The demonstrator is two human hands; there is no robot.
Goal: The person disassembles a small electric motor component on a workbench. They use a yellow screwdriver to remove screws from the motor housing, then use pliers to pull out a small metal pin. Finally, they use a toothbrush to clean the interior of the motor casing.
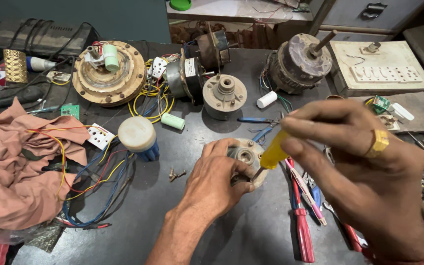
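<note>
Right hand [369, 172] pinches a yellow-handled screwdriver [272, 156] over the round grey motor cover [245, 158] (left hand [214, 184] clamps it), red-handled tools [303, 230] beside on the bench [143, 216].

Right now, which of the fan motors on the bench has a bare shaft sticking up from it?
The dark, dusty motor at the back right, beside the beige switchboard. Its shaft slants up to the right; the others show none.
</note>
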